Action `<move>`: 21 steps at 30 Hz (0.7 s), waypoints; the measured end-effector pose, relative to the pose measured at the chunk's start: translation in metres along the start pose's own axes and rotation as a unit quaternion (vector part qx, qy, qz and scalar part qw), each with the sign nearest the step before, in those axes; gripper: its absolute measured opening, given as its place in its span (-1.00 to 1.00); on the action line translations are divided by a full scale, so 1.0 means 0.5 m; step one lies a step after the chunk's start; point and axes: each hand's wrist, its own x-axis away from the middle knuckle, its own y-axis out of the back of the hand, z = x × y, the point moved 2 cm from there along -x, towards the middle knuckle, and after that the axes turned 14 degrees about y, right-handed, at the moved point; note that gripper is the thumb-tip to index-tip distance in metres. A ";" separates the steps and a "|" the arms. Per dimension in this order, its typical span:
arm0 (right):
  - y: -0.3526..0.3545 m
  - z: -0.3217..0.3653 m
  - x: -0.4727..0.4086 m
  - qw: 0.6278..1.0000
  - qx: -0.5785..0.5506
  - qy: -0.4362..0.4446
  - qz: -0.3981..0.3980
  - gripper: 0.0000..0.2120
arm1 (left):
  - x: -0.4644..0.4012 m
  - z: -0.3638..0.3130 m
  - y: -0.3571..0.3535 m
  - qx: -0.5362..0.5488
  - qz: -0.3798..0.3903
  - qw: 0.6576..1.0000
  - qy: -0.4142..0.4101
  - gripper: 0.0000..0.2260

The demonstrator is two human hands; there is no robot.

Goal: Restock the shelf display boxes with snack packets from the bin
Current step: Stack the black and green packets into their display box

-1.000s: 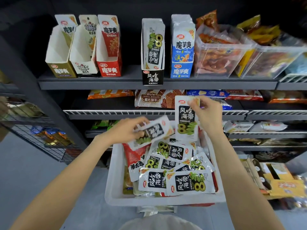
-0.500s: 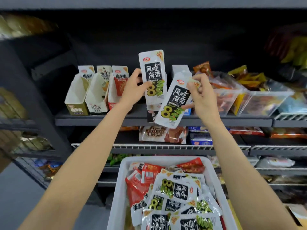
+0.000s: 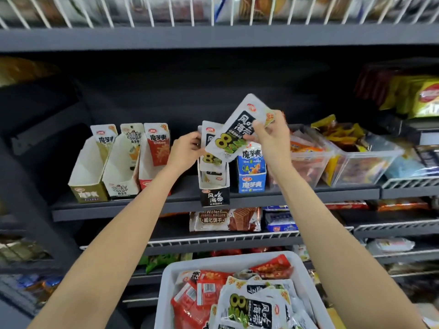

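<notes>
A black-and-white kelp display box point(image 3: 214, 194) stands on the dark shelf point(image 3: 166, 205), holding upright kelp packets. My left hand point(image 3: 186, 150) pinches one kelp packet point(image 3: 209, 148) at the box's top left, the packet partly down inside the box. My right hand point(image 3: 270, 138) grips a second kelp packet point(image 3: 234, 131), tilted, just above and right of the box. The white bin point(image 3: 166, 281) below holds several kelp packets point(image 3: 251, 307) and red packets point(image 3: 190, 302).
Left of the kelp box stand three open display boxes: olive point(image 3: 89, 179), white point(image 3: 122, 172) and red point(image 3: 154, 157). A blue box point(image 3: 251, 172) sits right of it, then clear tubs point(image 3: 356, 160) of snacks. A wire shelf point(image 3: 213, 13) hangs overhead.
Both hands moved closer to the kelp box. The left hand's packet went down into the box; the right hand's packet rose and tilted above it. The view tipped upward.
</notes>
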 end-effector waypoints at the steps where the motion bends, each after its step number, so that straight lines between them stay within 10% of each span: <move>1: -0.013 -0.008 -0.006 1.000 0.022 -0.003 0.020 -0.93 | -0.008 0.004 -0.003 -0.009 -0.006 1.000 -0.004 -0.75; 16: -0.145 -0.144 -0.004 0.827 0.508 0.129 0.202 -0.66 | -0.023 0.062 -0.010 0.000 -0.030 0.999 0.021 -0.58; 21: -0.118 -0.126 0.050 0.870 0.431 0.210 0.115 -0.71 | 0.036 0.051 -0.009 0.006 -0.124 0.992 -0.006 -0.64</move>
